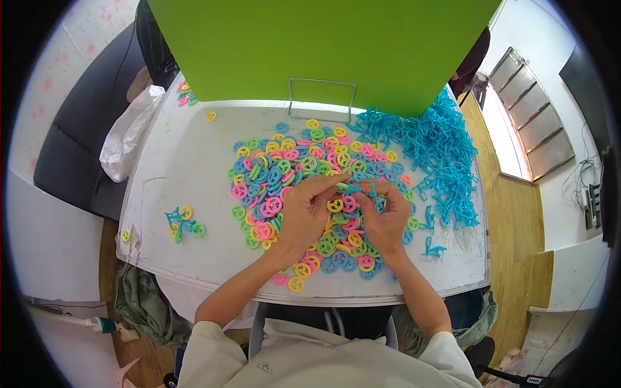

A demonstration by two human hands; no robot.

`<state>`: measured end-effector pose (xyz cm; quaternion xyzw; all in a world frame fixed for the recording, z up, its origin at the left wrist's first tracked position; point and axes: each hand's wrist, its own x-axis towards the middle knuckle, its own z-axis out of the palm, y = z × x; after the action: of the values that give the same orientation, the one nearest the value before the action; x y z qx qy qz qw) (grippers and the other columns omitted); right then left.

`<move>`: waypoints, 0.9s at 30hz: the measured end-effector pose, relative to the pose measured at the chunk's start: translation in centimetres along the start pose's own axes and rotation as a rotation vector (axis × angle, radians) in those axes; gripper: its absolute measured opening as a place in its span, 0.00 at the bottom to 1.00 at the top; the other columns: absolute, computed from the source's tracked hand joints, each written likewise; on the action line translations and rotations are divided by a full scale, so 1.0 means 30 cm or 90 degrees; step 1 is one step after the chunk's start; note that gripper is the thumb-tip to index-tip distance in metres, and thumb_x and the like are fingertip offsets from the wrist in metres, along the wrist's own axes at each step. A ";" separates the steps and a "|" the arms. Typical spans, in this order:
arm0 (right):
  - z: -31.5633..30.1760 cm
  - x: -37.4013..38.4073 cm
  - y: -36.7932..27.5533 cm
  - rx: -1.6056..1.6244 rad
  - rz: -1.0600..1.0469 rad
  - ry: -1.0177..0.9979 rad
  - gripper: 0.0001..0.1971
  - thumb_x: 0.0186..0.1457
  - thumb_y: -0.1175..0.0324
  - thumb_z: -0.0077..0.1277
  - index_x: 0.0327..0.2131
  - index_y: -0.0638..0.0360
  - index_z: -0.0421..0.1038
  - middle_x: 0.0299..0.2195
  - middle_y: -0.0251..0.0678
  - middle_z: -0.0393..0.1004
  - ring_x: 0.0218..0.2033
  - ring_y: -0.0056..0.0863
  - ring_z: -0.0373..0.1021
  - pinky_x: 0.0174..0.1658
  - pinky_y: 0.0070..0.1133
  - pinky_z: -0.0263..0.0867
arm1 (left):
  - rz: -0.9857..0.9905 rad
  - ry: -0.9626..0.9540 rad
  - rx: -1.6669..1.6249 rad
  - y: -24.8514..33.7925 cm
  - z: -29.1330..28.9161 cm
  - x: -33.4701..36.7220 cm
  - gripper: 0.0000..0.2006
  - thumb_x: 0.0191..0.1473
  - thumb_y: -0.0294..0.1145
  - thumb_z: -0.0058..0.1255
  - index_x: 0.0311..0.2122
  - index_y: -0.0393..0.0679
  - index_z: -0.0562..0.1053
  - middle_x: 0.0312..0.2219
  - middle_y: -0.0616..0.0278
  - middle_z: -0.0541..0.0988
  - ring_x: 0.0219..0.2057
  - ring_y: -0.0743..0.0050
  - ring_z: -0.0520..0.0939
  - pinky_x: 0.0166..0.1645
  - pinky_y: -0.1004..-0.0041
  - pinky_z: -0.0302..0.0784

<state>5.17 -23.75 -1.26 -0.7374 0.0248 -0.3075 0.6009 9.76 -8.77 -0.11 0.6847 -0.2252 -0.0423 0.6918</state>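
Observation:
Over a heap of small plastic wheels (259, 174) in pink, yellow, green and blue, both hands meet at chest height of the pile. My left hand (303, 216) pinches a small green wheel (341, 185) between thumb and fingers. My right hand (387, 220) grips a teal plastic frame piece (367, 189), its end touching or very close to the wheel. Fingers partly cover both parts, so how they join is hidden. To the left lies a small group of teal frames fitted with yellow and green wheels (185, 212).
A large pile of teal frame pieces (446, 149) covers the table's far right, with a few loose ones (432, 248) nearer. A green panel (323, 48) with a wire stand (321, 119) rises at the back. A white plastic bag (129, 136) hangs at the left edge.

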 end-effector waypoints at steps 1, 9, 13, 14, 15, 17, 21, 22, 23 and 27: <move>-0.007 0.002 -0.002 -0.033 -0.050 -0.014 0.07 0.46 0.76 0.59 0.30 0.64 0.72 0.29 0.37 0.78 0.30 0.19 0.71 0.35 0.18 0.67 | 0.000 -0.002 -0.001 0.004 -0.001 0.003 0.12 0.59 0.21 0.43 0.46 0.39 0.75 0.37 0.59 0.78 0.38 0.74 0.79 0.44 0.75 0.80; -0.082 0.066 -0.070 0.063 0.092 -0.258 0.09 0.53 0.76 0.54 0.39 0.66 0.74 0.35 0.35 0.77 0.36 0.19 0.72 0.42 0.18 0.67 | 0.089 0.038 0.219 0.093 -0.096 -0.010 0.16 0.49 0.16 0.50 0.44 0.42 0.76 0.33 0.60 0.76 0.34 0.76 0.77 0.37 0.76 0.75; -0.303 0.137 -0.049 -0.248 0.096 -0.159 0.11 0.53 0.71 0.53 0.41 0.61 0.74 0.35 0.37 0.77 0.34 0.24 0.73 0.40 0.21 0.68 | 0.020 0.255 0.346 0.199 -0.288 -0.122 0.14 0.58 0.24 0.44 0.49 0.40 0.72 0.35 0.65 0.77 0.30 0.83 0.74 0.33 0.81 0.69; -0.342 0.147 -0.039 -0.372 0.084 -0.116 0.12 0.51 0.71 0.55 0.41 0.60 0.74 0.34 0.38 0.77 0.32 0.27 0.73 0.38 0.23 0.68 | 0.067 0.337 0.405 0.159 -0.358 -0.165 0.13 0.60 0.27 0.43 0.48 0.39 0.72 0.36 0.64 0.78 0.29 0.84 0.73 0.30 0.81 0.66; -0.375 0.153 -0.006 -0.369 0.087 -0.118 0.12 0.51 0.71 0.55 0.41 0.60 0.74 0.34 0.38 0.77 0.32 0.27 0.73 0.38 0.23 0.68 | 0.034 0.384 0.434 0.137 -0.426 -0.218 0.13 0.61 0.28 0.42 0.48 0.39 0.73 0.39 0.62 0.78 0.28 0.84 0.73 0.30 0.80 0.66; -0.423 0.152 0.083 -0.608 -0.074 -0.076 0.12 0.49 0.71 0.56 0.39 0.58 0.74 0.30 0.39 0.76 0.28 0.34 0.72 0.35 0.26 0.67 | 0.030 0.445 0.462 0.059 -0.538 -0.302 0.12 0.61 0.30 0.42 0.46 0.38 0.74 0.38 0.61 0.79 0.27 0.84 0.72 0.28 0.80 0.64; -0.427 0.139 0.165 -0.588 -0.045 -0.131 0.11 0.47 0.71 0.57 0.37 0.57 0.74 0.29 0.39 0.74 0.29 0.36 0.71 0.35 0.29 0.67 | -0.061 0.515 0.515 -0.011 -0.620 -0.394 0.14 0.62 0.34 0.42 0.47 0.39 0.74 0.32 0.64 0.77 0.24 0.87 0.69 0.26 0.82 0.62; -0.446 0.142 0.172 -0.593 0.005 -0.128 0.10 0.47 0.72 0.57 0.36 0.58 0.74 0.31 0.40 0.74 0.31 0.36 0.71 0.36 0.28 0.67 | -0.106 0.505 0.505 -0.010 -0.599 -0.382 0.13 0.61 0.35 0.44 0.46 0.40 0.74 0.30 0.64 0.77 0.22 0.87 0.66 0.24 0.81 0.58; -0.458 0.143 0.181 -0.595 0.055 -0.128 0.09 0.47 0.72 0.56 0.35 0.59 0.74 0.34 0.42 0.74 0.34 0.35 0.71 0.36 0.28 0.67 | -0.150 0.498 0.498 -0.005 -0.583 -0.381 0.13 0.61 0.36 0.45 0.46 0.42 0.75 0.28 0.65 0.76 0.21 0.87 0.63 0.23 0.81 0.55; -0.481 0.152 0.141 -0.576 0.031 -0.114 0.06 0.50 0.73 0.55 0.33 0.61 0.73 0.39 0.42 0.73 0.37 0.32 0.70 0.39 0.24 0.66 | -0.097 0.520 0.542 -0.033 -0.571 -0.393 0.13 0.59 0.36 0.47 0.45 0.44 0.76 0.26 0.67 0.74 0.21 0.84 0.59 0.25 0.79 0.53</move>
<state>3.28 -39.35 -1.85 -0.9484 0.1220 -0.1865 0.2257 5.78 11.41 -3.38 0.8770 0.1120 0.2688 0.3821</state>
